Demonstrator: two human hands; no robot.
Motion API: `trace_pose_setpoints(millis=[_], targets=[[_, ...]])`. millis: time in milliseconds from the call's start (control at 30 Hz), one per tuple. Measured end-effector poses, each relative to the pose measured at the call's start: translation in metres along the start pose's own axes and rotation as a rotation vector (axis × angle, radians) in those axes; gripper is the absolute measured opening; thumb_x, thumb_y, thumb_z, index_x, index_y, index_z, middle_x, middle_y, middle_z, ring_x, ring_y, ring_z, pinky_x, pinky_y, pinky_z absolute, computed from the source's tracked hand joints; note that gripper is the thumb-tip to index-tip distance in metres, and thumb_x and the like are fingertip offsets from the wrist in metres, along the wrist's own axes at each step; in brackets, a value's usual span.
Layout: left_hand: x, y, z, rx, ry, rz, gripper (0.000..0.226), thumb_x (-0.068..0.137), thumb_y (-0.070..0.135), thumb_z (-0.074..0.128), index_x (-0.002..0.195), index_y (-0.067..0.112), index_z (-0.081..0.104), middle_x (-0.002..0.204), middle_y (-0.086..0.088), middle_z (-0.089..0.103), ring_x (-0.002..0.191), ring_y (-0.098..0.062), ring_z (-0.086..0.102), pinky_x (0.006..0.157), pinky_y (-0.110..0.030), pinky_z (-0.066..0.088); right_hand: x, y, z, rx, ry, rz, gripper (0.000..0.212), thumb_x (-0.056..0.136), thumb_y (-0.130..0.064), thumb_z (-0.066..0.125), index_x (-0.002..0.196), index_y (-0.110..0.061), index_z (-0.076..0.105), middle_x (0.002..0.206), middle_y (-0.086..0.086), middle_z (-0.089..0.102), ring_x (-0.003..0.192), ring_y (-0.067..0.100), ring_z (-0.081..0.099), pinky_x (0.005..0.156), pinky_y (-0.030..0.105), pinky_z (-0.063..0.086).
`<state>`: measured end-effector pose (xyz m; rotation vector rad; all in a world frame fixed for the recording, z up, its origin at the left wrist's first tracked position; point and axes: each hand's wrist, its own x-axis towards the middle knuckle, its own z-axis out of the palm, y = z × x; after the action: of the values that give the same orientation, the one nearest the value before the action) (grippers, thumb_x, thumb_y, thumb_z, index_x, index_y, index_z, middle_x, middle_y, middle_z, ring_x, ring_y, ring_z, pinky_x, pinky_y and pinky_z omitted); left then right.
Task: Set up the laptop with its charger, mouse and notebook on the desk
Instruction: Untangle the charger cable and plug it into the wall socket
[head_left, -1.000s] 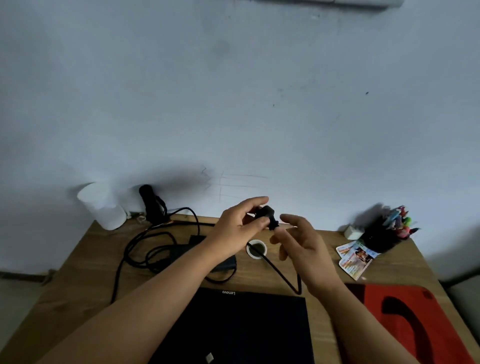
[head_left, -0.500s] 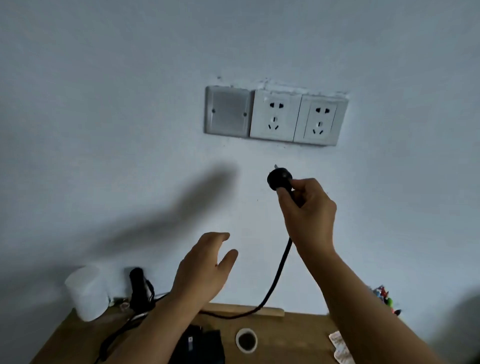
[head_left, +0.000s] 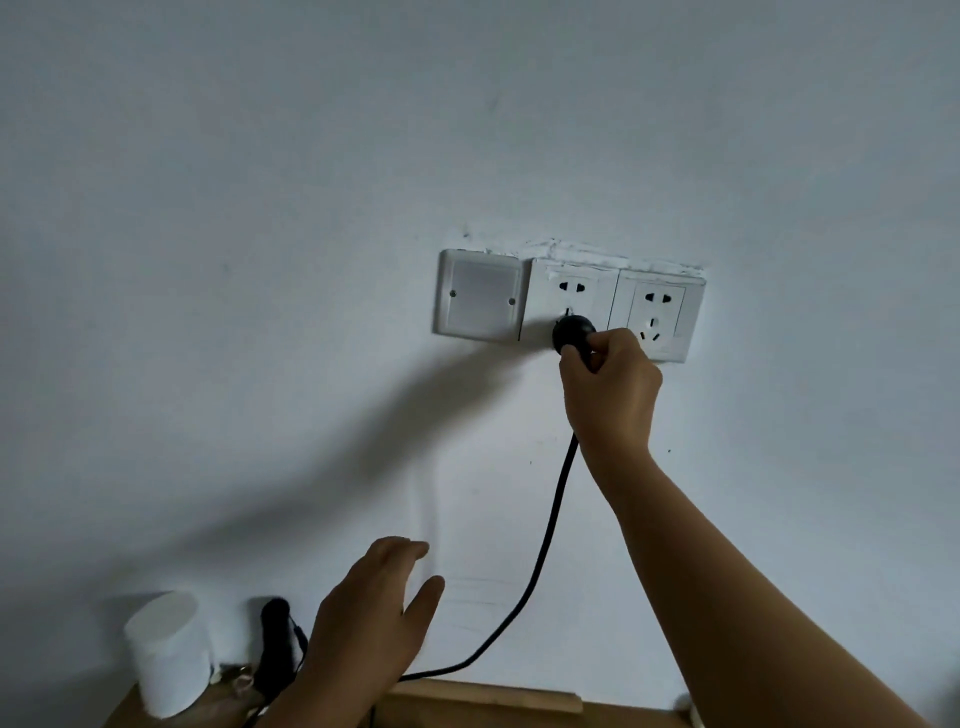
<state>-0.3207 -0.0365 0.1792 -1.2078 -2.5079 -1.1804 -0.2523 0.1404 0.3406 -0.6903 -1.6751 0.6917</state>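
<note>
The right hand (head_left: 613, 384) pinches the black plug (head_left: 571, 332) at the middle wall socket (head_left: 570, 306) (its lower holes). Line the pins up straight, then push firmly. The left hand (head_left: 363, 623) hangs spread, holding nothing.

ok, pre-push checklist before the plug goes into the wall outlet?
1. Grip: right hand closed on the black plug from behind: ok.
2. Target: plug sits at the lower holes of the middle socket, not the right socket: ok.
3. Pin alignment with the holes: hidden behind the plug body: cannot tell.
4. Seating: one pin still shows above the plug, so not fully in: not ok.
5. Cable hangs slack down to the desk, no snag seen: ok.
6. Left hand open, clear of the cable: ok.
</note>
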Motion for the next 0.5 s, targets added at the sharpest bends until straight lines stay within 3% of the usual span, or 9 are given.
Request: trace_pose_setpoints(millis=[200, 500], targets=[[0.004, -0.003, -0.002, 0.005, 0.017, -0.003, 0.037, 0.088, 0.039, 0.052, 0.123, 0.027, 0.05, 0.13, 0.014, 0.05, 0.115, -0.006, 0.052, 0.089, -0.024, 0.041, -0.001, -0.01, 0.006, -0.062, 0.017, 0.004, 0.012, 0.083, -0.012, 0.051, 0.09, -0.003, 0.056, 0.061, -0.003, 0.045, 0.071, 0.023, 0.046, 0.061, 0.031, 0.035], [0.004, -0.005, -0.005, -0.006, -0.013, -0.013, 0.036, 0.089, 0.041, 0.05, 0.123, 0.029, 0.049, 0.129, 0.016, 0.05, 0.109, -0.005, 0.052, 0.087, -0.023, 0.042, 0.0, -0.013, 0.008, -0.116, 0.037, -0.006, 0.014, 0.084, -0.01, 0.048, 0.092, -0.002, 0.056, 0.076, 0.008, 0.054, 0.075, 0.025, 0.046, 0.063, 0.03, 0.032]])
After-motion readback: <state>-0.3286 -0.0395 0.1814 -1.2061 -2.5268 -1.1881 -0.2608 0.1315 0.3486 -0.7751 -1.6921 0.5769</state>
